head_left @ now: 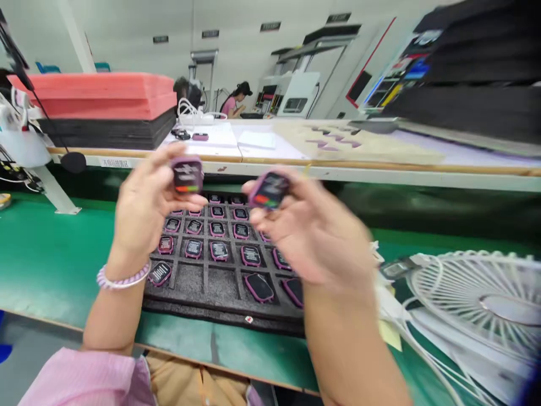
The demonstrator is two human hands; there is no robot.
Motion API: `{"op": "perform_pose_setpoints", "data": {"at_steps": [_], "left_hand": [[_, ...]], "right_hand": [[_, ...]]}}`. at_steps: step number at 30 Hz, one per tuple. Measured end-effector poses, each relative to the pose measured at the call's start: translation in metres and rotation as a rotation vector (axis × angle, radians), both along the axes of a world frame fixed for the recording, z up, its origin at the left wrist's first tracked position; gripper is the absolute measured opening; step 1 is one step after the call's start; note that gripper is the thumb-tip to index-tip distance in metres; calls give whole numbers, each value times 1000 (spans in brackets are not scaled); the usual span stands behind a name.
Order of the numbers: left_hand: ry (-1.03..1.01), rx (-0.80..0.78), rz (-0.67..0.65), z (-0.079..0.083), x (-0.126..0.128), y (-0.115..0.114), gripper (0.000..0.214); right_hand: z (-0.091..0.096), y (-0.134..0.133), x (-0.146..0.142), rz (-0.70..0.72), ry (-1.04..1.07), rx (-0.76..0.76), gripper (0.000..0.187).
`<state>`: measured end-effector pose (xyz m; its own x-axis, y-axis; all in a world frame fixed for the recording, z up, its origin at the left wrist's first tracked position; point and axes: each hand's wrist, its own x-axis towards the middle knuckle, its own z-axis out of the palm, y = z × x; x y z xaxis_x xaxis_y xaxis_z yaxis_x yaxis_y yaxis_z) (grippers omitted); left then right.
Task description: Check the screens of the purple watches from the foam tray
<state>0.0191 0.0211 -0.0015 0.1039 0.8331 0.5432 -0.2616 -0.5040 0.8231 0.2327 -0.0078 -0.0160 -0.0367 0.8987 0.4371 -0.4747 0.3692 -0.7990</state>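
- The left hand grips a purple-framed watch at its edges, screen lit, raised over a dark foam tray.
- The right hand holds a second watch, tilted, its screen also lit.
- More watches sit in rows in the tray's compartments on a green bench, with a white fan at right.

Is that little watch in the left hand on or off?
On. The watch in the left hand has a dark screen showing blurry pale marks and a bright orange-and-green strip.
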Motion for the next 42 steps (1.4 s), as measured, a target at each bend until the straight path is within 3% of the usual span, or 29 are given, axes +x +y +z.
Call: {"op": "perform_pose_setpoints", "data": {"at_steps": [3,5,10,16,21,24,27,31,34,36,39,42], "left_hand": [[47,-171,-102,-3,15,10,38],[106,-219,-140,-8,21,15,40],[162,-159,-138,-14,24,15,42],[175,-213,-201,-17,18,7,64],[404,-265,-231,-38,-3,-9,57],[775,-118,-130,-60,-16,-25,43],[1087,54,38,-80,-24,-39,38],[1264,74,113,-97,-27,-46,43],[1341,128,161,-103,-29,-48,51],[1340,249,281,-107,-30,-53,56],[1162,526,470,-116,-30,-67,43],[944,768,394,-125,-26,-86,27]], "right_hand": [[-7,22,-14,188,-10,-160,48],[-14,29,-17,177,-11,-187,54],[-19,31,-16,74,-41,-183,53],[-15,28,-12,171,-19,-237,54],[-35,16,-3,268,-122,-255,66],[-57,7,4,304,-305,-236,69],[-80,-2,7,201,-648,-112,53],[-98,-11,7,-94,-1149,265,39],[-101,-14,8,-104,-1358,347,40],[-98,-15,8,-48,-1291,325,45],[-83,-15,1,155,-836,109,53],[-62,-7,-15,352,-276,-289,72]]}}
